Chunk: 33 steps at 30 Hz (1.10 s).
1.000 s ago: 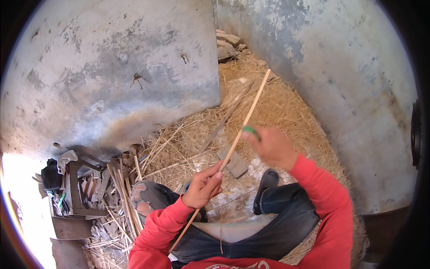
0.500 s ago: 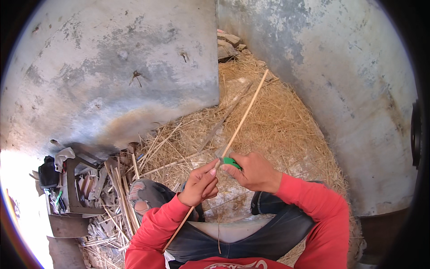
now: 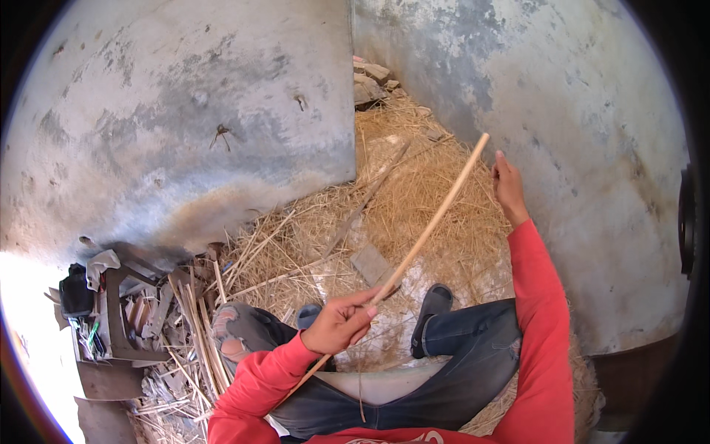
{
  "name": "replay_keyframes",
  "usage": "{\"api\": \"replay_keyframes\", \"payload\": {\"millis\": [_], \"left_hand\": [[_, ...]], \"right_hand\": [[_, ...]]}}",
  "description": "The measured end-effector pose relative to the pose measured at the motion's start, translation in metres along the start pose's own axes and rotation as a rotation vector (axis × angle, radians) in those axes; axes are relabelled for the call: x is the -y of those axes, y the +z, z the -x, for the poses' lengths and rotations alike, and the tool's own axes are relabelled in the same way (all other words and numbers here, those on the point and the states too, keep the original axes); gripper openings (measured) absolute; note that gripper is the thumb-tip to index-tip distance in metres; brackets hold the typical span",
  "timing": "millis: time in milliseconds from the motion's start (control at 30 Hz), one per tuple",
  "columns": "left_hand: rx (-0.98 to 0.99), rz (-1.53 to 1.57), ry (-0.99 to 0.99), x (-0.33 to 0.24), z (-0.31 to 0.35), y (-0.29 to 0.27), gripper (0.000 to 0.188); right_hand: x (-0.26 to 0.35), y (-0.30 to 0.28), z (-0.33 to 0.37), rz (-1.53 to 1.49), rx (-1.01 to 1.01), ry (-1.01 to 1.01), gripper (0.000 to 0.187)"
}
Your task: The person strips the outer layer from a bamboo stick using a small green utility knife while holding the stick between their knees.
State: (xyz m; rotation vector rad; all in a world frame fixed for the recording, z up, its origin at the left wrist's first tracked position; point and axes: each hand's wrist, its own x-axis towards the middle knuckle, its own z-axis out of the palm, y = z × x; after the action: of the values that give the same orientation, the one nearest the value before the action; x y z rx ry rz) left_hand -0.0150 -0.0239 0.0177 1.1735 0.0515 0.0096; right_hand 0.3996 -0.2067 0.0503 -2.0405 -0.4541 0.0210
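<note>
A long, pale, peeled wooden stick (image 3: 433, 222) slants from my lap up to the right. My left hand (image 3: 340, 323) is closed round it at its lower middle, with thumb and fingers pinching it. The stick's lower end runs under my left forearm toward my thigh. My right hand (image 3: 508, 189) is stretched far out, just right of the stick's upper tip and apart from it. Its fingers are curled, one tip pointing up; anything inside them is hidden, and the green-handled tool does not show.
Straw and shavings (image 3: 466, 237) cover the floor between two concrete walls (image 3: 274, 89). A flat grey block (image 3: 372, 265) lies ahead of my feet. Several loose sticks (image 3: 196, 318) and a dark frame (image 3: 115, 311) stand at the left. Stones (image 3: 370, 85) sit at the far corner.
My right hand has moved from beside my left hand up and out to the right. The stick has tilted rightward, and the green-handled tool has gone out of sight.
</note>
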Motion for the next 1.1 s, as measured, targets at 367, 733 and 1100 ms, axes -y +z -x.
{"api": "replay_keyframes", "payload": {"millis": [367,733,1100], "left_hand": [[-0.118,0.076,0.000,-0.013,-0.002,-0.007,0.046],[-0.029,0.176,-0.083,-0.008,0.000,-0.003,0.047],[-0.122,0.186,-0.025,-0.008,-0.001,-0.013,0.047]], "right_hand": [[0.133,0.051,0.165,0.354,0.544,-0.597,0.051],[0.100,0.017,0.084,0.325,0.255,-0.339,0.059],[0.114,0.058,0.133,0.299,0.524,-0.389,0.051]]}}
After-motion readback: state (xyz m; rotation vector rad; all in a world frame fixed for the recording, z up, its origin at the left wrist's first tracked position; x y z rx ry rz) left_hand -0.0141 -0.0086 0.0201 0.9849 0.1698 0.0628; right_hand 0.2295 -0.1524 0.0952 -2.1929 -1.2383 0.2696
